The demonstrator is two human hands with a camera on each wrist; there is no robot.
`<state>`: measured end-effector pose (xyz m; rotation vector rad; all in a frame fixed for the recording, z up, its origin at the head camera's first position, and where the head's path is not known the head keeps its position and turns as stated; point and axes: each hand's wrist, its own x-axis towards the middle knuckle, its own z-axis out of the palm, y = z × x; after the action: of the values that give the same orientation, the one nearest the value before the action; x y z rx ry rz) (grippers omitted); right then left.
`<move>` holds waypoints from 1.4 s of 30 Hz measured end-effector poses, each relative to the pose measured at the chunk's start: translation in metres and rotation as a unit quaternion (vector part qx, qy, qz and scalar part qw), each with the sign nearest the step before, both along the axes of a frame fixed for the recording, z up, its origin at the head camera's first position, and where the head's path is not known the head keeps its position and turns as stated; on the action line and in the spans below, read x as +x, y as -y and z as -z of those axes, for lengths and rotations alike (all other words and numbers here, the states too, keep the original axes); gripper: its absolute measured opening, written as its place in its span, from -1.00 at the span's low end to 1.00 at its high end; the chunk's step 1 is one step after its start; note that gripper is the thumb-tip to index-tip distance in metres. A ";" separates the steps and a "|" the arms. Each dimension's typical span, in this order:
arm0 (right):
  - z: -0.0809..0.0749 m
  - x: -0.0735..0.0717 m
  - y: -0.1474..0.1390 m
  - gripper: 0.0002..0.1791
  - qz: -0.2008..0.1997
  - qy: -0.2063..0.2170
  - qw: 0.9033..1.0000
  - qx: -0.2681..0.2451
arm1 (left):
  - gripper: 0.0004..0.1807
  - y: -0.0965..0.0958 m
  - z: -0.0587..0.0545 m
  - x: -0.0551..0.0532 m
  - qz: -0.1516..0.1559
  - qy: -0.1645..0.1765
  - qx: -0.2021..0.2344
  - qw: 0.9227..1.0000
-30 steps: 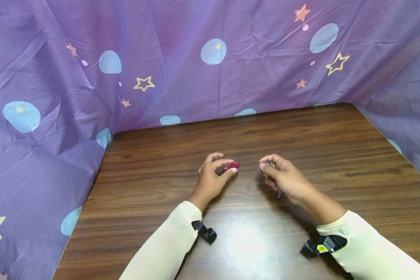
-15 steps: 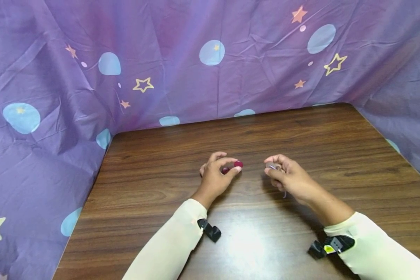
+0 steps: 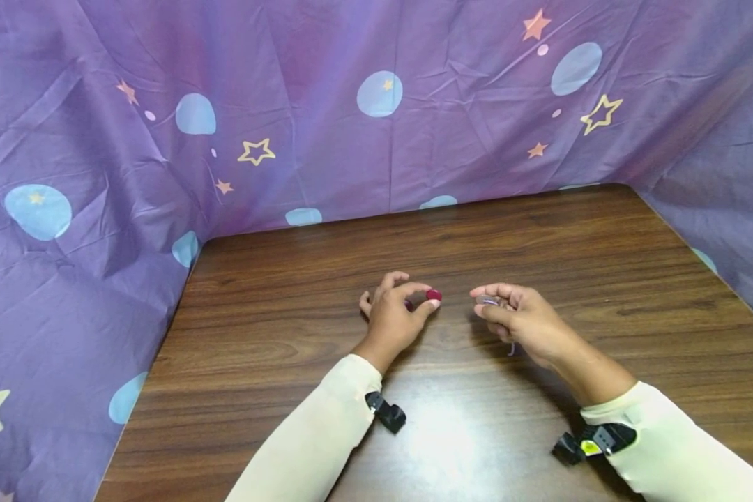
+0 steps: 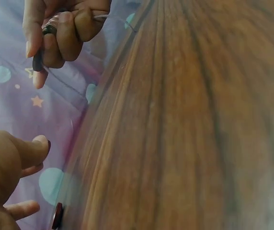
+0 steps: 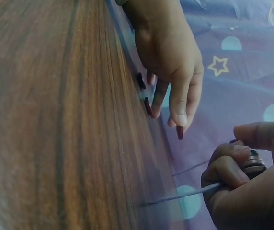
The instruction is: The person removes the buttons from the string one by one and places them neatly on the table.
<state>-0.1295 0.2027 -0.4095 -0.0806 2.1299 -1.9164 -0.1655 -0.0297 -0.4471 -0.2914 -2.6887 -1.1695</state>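
My left hand (image 3: 392, 317) pinches a small dark red disc (image 3: 434, 295), button-like, between thumb and index finger above the table. Under that hand, two more dark red discs show in the right wrist view, an upper disc (image 5: 141, 80) and a lower disc (image 5: 148, 106); whether they have holes cannot be made out. Across a short gap, my right hand (image 3: 517, 321) grips a pale cord (image 5: 189, 194) with a stack of discs (image 5: 255, 165) partly hidden in its curled fingers. A dark disc (image 4: 37, 61) is pinched between its fingertips.
A brown wood-grain table (image 3: 276, 425) lies under both hands. Purple cloth (image 3: 326, 70) with stars and blue ovals hangs behind and at the sides. Each sleeve carries a black strap, a left strap (image 3: 385, 411) and a right strap (image 3: 602, 439).
My left hand has moved a little to the right, toward the other hand, with the red disc in its fingers. The right hand also shifted slightly right, then its index finger straightened somewhat.
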 end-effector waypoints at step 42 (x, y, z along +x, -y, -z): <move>-0.004 0.001 -0.012 -0.73 0.004 -0.004 0.996 -0.091 | -0.68 -0.014 0.000 0.001 -0.036 0.019 -0.108 0.993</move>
<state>-0.1287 0.2150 -0.4057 -0.1160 1.9596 -2.1143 -0.1649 -0.0153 -0.4467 -0.2016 -2.8372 -0.8736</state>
